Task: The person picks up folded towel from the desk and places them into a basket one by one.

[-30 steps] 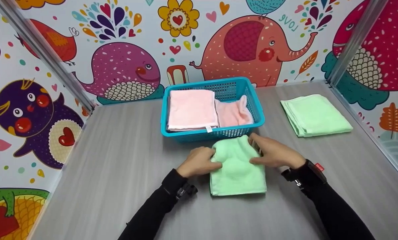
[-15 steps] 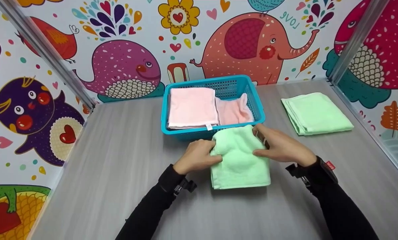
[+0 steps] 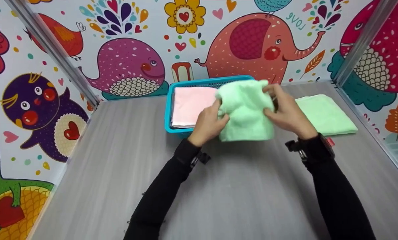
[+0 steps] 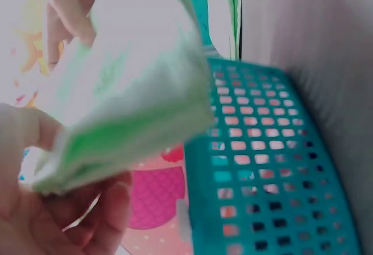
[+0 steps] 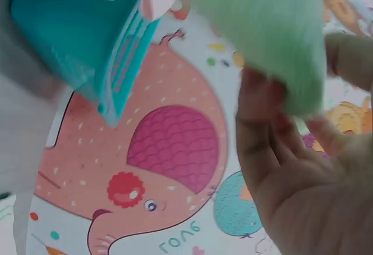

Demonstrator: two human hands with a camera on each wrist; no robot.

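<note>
Both hands, left hand and right hand, are pinching the folded green towel, now lifted off the table to frame centre above the teal basket.

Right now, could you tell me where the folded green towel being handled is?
In the head view, the folded green towel is held up between the left hand and right hand, over the teal basket's right half.
</note>
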